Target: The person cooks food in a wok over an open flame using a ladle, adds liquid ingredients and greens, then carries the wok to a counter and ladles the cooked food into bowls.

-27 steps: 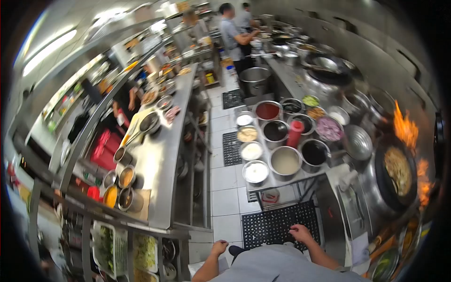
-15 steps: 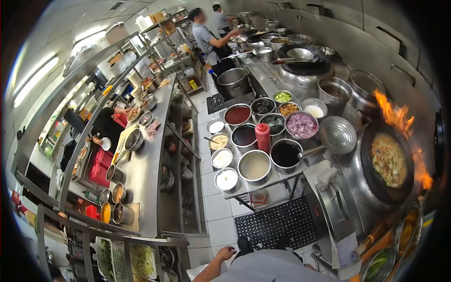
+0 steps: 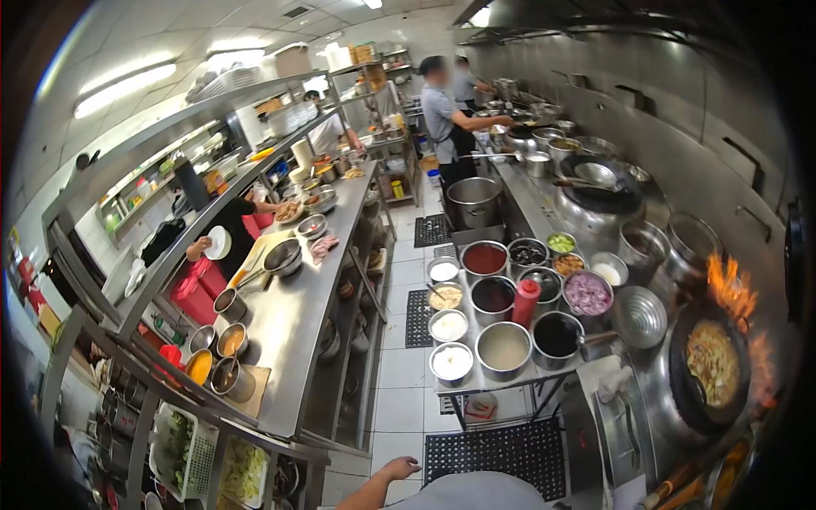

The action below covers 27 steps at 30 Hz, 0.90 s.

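Note:
My left hand (image 3: 400,467) hangs low at the bottom centre, its fingers curled together, above the floor beside a black rubber mat (image 3: 495,455); whether anything small is in it cannot be made out. My right hand is out of view. Ahead stands a small steel table with pots of sauces, a red squeeze bottle (image 3: 525,303), chopped purple onion (image 3: 588,293) and a perforated ladle (image 3: 639,318). At the right a wok (image 3: 712,364) holds sliced food, with flames (image 3: 732,293) rising behind it.
A long steel counter (image 3: 293,340) with pots and bowls runs along the left. One co-worker (image 3: 440,119) stands at the far stoves, another behind. Across the left counter a person's hand holds a white bowl (image 3: 218,242). Baskets of greens (image 3: 181,446) sit at lower left.
The view has swung about. My right hand, seen earliest over the mat, has left view. The co-worker's arm now reaches over the stoves, and a white bowl has come up across the counter.

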{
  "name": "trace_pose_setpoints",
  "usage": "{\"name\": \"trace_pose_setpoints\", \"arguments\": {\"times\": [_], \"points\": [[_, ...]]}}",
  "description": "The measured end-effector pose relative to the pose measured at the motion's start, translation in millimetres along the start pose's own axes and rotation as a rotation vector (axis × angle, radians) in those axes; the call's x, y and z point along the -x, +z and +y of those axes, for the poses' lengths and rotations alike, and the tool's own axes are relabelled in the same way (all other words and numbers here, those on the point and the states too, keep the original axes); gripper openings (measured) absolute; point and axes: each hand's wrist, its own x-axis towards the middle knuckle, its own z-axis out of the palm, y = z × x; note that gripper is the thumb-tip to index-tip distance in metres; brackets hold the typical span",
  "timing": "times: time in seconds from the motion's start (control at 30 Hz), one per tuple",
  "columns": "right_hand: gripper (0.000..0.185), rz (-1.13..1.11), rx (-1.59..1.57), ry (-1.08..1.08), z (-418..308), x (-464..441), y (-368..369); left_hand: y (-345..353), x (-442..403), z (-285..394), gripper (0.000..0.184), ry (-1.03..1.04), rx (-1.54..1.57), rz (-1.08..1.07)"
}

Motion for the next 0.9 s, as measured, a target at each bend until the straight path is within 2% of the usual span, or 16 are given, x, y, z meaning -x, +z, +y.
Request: {"name": "trace_pose_setpoints", "arguments": {"times": [0.1,0.17,0.27,0.37,0.47,0.57,0.7,0.87,0.9], "points": [[0.024,-0.029,0.023,-0.054,-40,-4,11,-44,43,9,0.065,0.014,0.129,0.039],[0.024,-0.048,0.040,-0.075,-57,-10,20,-49,68,-29,0.074,-0.142,0.223,-0.017],[0.024,-0.075,0.078,-0.078,-78,-19,35,-58,154,-29,0.086,-0.486,0.737,-0.071],[0.024,-0.096,0.117,-0.078,-92,-34,47,-6,181,-80,0.093,-0.603,1.128,-0.161],[0.024,-0.122,0.154,-0.085,-110,-50,62,20,209,-61,0.077,-0.644,1.395,-0.125],[0.024,-0.147,0.191,-0.087,-123,-60,76,82,194,-94,0.060,-0.441,1.771,-0.110],[0.025,-0.171,0.220,-0.087,-131,-69,91,57,213,-68,0.049,-0.419,1.866,-0.060],[0.025,-0.170,0.222,-0.064,-120,-73,96,75,196,-94,0.058,-0.591,1.753,-0.012],[0.025,-0.161,0.215,-0.049,-112,-71,94,61,199,-85,0.061,-0.669,1.625,0.014]]}}
